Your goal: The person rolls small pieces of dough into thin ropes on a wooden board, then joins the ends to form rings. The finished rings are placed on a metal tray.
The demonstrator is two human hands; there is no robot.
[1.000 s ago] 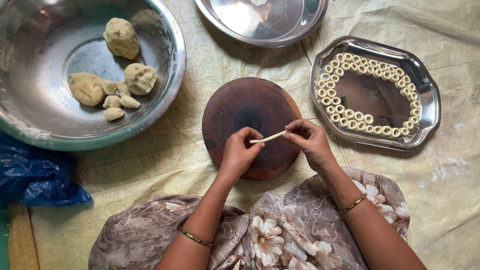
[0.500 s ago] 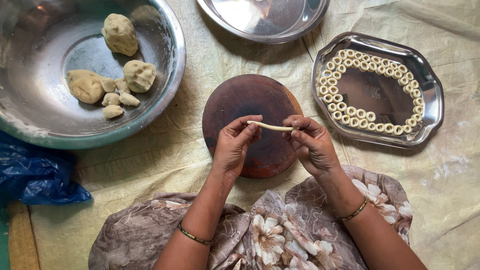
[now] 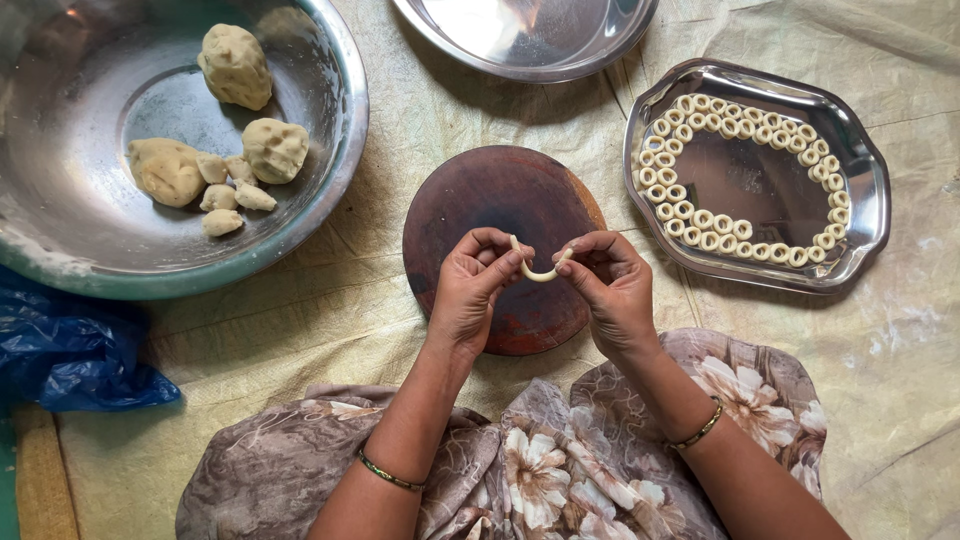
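Note:
A thin pale dough strip (image 3: 540,270) hangs bent in a U between my two hands, above a round dark wooden board (image 3: 500,195). My left hand (image 3: 470,290) pinches its left end with thumb and fingers. My right hand (image 3: 610,285) pinches the right end. To the right, a steel tray (image 3: 860,170) holds several small dough rings (image 3: 690,210) laid along its edge.
A big steel bowl (image 3: 330,190) at the upper left holds dough lumps (image 3: 235,65) and small pieces. A steel plate (image 3: 530,45) lies at the top. A blue plastic bag (image 3: 70,350) sits at the left. Pale cloth covers the floor; floral fabric drapes my lap.
The dough strip was straight between my fingers; now its ends have been brought closer together and it curves downward into a U.

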